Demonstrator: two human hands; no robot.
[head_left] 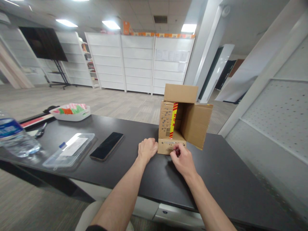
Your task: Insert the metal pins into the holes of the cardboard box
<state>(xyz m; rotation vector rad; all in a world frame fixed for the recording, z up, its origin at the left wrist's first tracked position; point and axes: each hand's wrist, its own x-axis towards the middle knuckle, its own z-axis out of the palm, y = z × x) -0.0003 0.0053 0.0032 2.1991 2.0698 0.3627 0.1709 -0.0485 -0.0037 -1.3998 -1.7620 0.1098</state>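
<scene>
An open cardboard box [165, 123] stands on its side on the dark table, its opening facing me. Its lower flap [165, 149] folds down toward me and carries a row of small round metal pieces [169, 142] and some dark holes. Several more grey round pieces dot the box's left panel. Curled closed, my left hand [147, 149] rests on the table against the flap's left edge; what its fingers hold, if anything, is hidden. Over the flap's right part, my right hand [184, 160] pinches a thin metal piece [171, 149], mostly covered by the fingers.
To the left lie a black phone [107, 146] and a clear plastic case [69, 152] with a paper on it. Farther left are a water bottle [16, 138] and a white basket [72, 117] of colourful items. A perforated panel [281, 112] borders the right side.
</scene>
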